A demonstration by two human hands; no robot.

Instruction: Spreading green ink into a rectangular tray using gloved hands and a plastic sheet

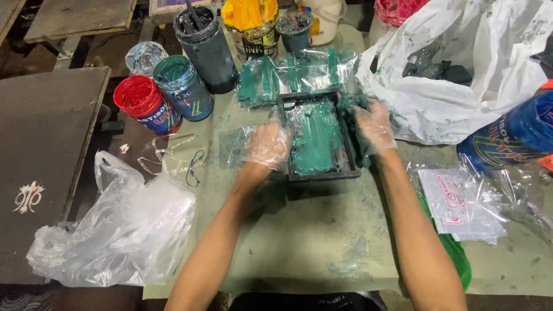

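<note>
Under green ink, the frame [318, 138] is half-hidden by gloved hands [268, 144]

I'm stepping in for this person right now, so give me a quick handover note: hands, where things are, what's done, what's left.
Left hand: in a thin clear plastic glove, resting on the left edge of the small screen frame.
Right hand: gloved too, gripping the frame's right side.
Frame lies flat on the stained table, its mesh smeared all over with green ink.
Behind it: green-smeared plastic sheets; open ink jars to the left, red and green.
Done: ink covers the frame's mesh.
Left: frame still inky; jars uncovered.
</note>
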